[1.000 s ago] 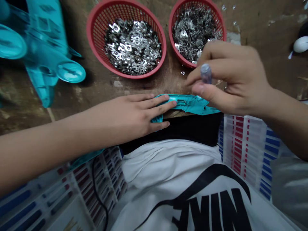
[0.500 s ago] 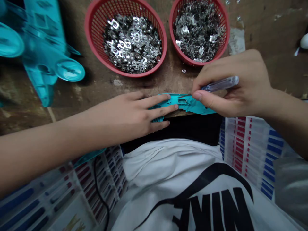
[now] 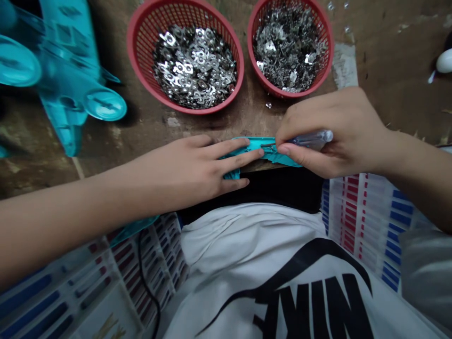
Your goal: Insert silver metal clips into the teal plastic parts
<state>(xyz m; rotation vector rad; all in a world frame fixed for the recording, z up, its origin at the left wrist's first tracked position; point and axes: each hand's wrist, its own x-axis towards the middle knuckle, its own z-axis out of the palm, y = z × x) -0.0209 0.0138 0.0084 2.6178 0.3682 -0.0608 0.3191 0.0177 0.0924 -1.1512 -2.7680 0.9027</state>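
Observation:
A turquoise plastic part lies at the table's front edge, much of it under my hands. My left hand rests flat over its left end with the fingers spread, the fingertips touching it. Pinched in my right hand is a small screwdriver with a clear handle. Its thin shaft points left, low over small metal pieces set in the middle of the part. Whether the tip touches them is hard to tell.
Beyond my hands stand a red basket of shiny metal plates and a smaller red basket of small metal pieces. More turquoise parts lie at the back left. Plastic crates flank my lap. A white object sits far right.
My right hand has moved slightly left and down with the screwdriver, whose handle now lies flatter. My left hand stays on the turquoise part.

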